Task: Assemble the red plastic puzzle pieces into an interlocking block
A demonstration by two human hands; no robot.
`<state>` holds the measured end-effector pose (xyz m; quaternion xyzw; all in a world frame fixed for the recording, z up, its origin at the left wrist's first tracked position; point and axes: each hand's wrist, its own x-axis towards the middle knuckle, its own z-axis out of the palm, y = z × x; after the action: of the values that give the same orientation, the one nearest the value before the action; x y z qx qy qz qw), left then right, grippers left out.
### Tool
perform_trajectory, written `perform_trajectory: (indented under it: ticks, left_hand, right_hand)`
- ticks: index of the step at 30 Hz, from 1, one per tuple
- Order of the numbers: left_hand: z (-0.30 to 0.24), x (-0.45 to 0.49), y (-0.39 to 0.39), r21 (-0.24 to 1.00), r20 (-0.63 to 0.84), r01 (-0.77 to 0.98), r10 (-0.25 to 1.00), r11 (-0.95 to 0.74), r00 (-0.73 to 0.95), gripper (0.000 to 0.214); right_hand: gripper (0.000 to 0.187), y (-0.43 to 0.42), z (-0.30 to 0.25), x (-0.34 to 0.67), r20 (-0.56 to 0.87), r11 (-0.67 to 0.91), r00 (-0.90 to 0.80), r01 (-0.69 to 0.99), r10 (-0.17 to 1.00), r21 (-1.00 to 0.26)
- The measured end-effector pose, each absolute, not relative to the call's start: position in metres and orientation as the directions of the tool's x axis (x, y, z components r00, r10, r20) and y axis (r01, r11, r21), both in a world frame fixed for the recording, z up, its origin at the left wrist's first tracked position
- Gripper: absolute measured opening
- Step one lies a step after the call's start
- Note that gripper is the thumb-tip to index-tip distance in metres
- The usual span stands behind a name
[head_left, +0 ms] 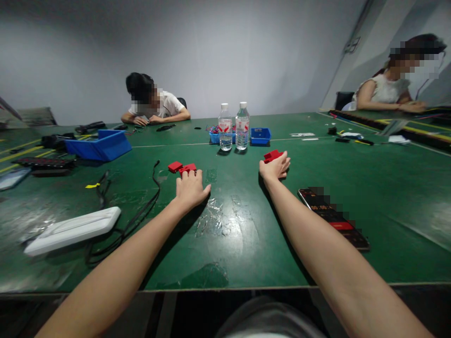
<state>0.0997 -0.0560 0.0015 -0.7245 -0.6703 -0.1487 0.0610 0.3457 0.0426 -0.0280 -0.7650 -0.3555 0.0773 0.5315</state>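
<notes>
- The two hands are held well apart. By the left hand [190, 190], the near side of a notched red plastic-looking block [188, 167] is met by the fingertips, with the thumb spread clear; no grasp is seen.
- Just beyond and left of that hand, a smaller flat red block [175, 166] is left unheld.
- By the right hand [277, 167], a red blocky piece, perhaps several together [272, 156], is partly covered; whether it is gripped cannot be told.
- As for progress, the red parts are divided between the two hands, and nothing is seen joined across them. Whether any are already fitted together within either group cannot be made out.
- An early stage is suggested, as a judgement, by the timer readout, beginning with zeros, shown on a black flat phone [317, 206] to the right hand's near right.
- The small blue plastic bin [260, 142] beyond the right hand is not touched by either hand; no red part is seen in its visible portion.
- Any handling of the red parts beyond this contact appears to be left undone.
</notes>
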Motion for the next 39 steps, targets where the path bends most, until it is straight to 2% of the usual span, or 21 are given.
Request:
perform_trajectory:
  ticks: [6,11,14,19,26,33,37,39]
  left_hand:
    - [0.0,0.099,-0.055,0.089,0.327,0.986,0.939,-0.141,0.105,0.039]
    - [-0.005,0.098,-0.051,0.15,0.344,0.964,0.925,-0.221,0.158,0.033]
    - [-0.009,0.097,-0.048,0.179,0.379,0.929,0.894,-0.324,0.239,0.028]
    - [-0.013,0.102,-0.046,0.305,0.438,0.793,0.817,-0.527,0.375,0.029]
    - [-0.013,0.109,-0.049,0.437,0.483,0.552,0.703,-0.71,0.522,0.033]
    - [-0.017,0.112,-0.049,0.292,0.549,0.469,0.548,-0.833,0.631,0.038]
    - [-0.014,0.111,-0.05,0.232,0.55,0.548,0.573,-0.804,0.608,0.039]
    - [-0.011,0.11,-0.051,0.211,0.532,0.617,0.618,-0.758,0.578,0.04]
  right_hand:
    - [0.079,0.04,-0.031,0.345,0.302,-0.143,0.709,0.494,0.638,-0.858]
    - [0.064,0.036,-0.028,0.346,0.299,-0.156,0.709,0.5,0.638,-0.852]
    - [0.052,0.037,-0.025,0.349,0.293,-0.132,0.734,0.46,0.612,-0.878]
    - [0.034,0.044,-0.02,0.354,0.223,-0.136,0.833,0.333,0.507,-0.933]
    - [0.033,0.046,-0.019,0.36,0.167,-0.149,0.896,0.247,0.411,-0.958]
    - [0.026,0.048,-0.014,0.368,0.004,-0.14,0.917,0.065,0.398,-0.988]
    - [0.023,0.051,-0.017,0.37,-0.096,-0.095,0.906,-0.062,0.413,-0.994]
    - [0.022,0.051,-0.019,0.372,-0.091,-0.107,0.912,-0.052,0.4,-0.993]
